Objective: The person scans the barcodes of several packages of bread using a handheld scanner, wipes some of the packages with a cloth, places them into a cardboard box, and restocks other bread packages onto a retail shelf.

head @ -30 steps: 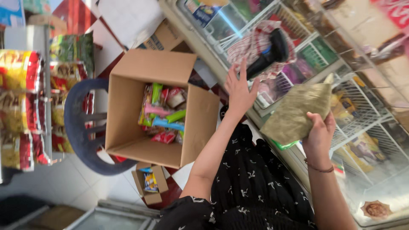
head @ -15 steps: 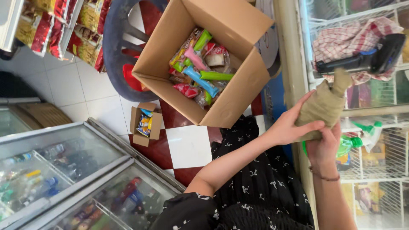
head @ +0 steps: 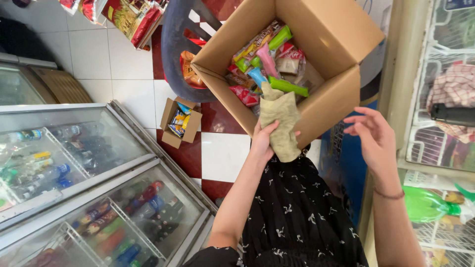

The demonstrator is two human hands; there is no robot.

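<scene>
My left hand [head: 264,141] has its fingers clamped on a crumpled olive-tan paper bag [head: 282,121], holding it at the near rim of the open brown cardboard box [head: 336,29] that sits at twelve o'clock from me. The bag's top leans over the box edge, touching the bright packets inside: a green stick-shaped wrapper [head: 288,87], a pink one [head: 267,59] and a blue one [head: 257,76] among red and tan snack packs. My right hand [head: 371,136] hovers at three o'clock of the bag, fingers spread apart and gripping nothing, just beside the box's near flap. Behind the box at eleven o'clock is a dark blue plastic chair [head: 173,49]. A small open carton of colourful packets [head: 179,122] lies on the red-and-white tiled floor [head: 225,155] at nine o'clock. Glass-topped chest freezers [head: 99,148] holding bottles fill the eight o'clock side.
</scene>
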